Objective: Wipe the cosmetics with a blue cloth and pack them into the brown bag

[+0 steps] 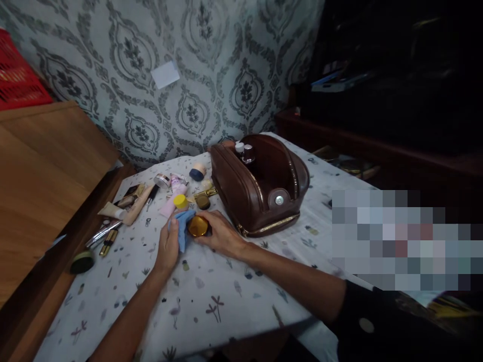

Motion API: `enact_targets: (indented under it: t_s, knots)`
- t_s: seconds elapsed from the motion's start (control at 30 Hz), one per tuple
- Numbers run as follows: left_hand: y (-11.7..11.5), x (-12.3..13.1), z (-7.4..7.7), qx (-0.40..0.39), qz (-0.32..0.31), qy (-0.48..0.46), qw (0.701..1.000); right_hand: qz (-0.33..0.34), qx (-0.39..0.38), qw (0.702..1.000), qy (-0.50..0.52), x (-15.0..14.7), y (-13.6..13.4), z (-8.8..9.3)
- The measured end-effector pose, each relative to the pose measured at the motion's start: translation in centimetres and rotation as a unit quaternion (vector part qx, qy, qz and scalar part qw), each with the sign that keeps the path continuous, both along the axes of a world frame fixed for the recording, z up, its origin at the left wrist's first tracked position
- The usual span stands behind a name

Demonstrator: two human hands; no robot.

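My left hand (168, 244) is closed on a light blue cloth (183, 232), which is bunched against the side of a small round jar with a shiny gold top (198, 226). From the right, my right hand (221, 234) grips that jar between thumb and fingers, holding it over the table. Just beyond the hands are a yellow-capped container (181, 202), a small dark round jar (203, 202) and a pink tube (176, 187). An open brown toiletry bag (241, 186) stands to the right of my hands, with white- and silver-capped bottles (245, 151) inside.
Several tubes (132, 203) and a dark green round jar (82, 262) lie along the table's left side. A wooden panel (56, 166) rises at the left, with a red basket (20, 75) above it. Patterned wall covering (188, 100) borders the table's back.
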State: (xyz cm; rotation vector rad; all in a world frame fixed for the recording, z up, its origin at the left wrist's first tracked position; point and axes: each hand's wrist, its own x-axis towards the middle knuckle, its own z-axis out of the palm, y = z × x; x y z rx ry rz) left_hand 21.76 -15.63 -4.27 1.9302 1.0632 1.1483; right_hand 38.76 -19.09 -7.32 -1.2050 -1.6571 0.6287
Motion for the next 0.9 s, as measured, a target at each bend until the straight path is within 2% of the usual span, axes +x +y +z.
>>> enact_targets:
  t_s: [0.17, 0.4, 0.53, 0.77, 0.9]
  knots:
    - [-0.3, 0.0, -0.6, 0.006, -0.041, 0.054, 0.998, -0.027, -0.009, 1.0, 0.011, 0.1, -0.5, 0.9]
    - [-0.3, -0.3, -1.7, 0.052, -0.07, 0.085, 0.993, -0.034, -0.052, 0.996, 0.063, -0.2, -0.2, 0.6]
    - [-0.2, -0.2, -1.6, 0.058, -0.041, 0.099, 0.993, -0.011, -0.043, 0.997, 0.07, -0.4, -0.2, 0.3]
    - [-0.7, 0.2, -0.6, 0.039, -0.002, 0.115, 0.993, 0.043, -0.014, 0.999, -0.023, -0.6, -0.5, 0.1]
    - [-0.7, 0.3, -0.2, 0.047, 0.011, 0.101, 0.994, 0.049, 0.0, 0.998, -0.044, -0.7, -0.5, 0.0]
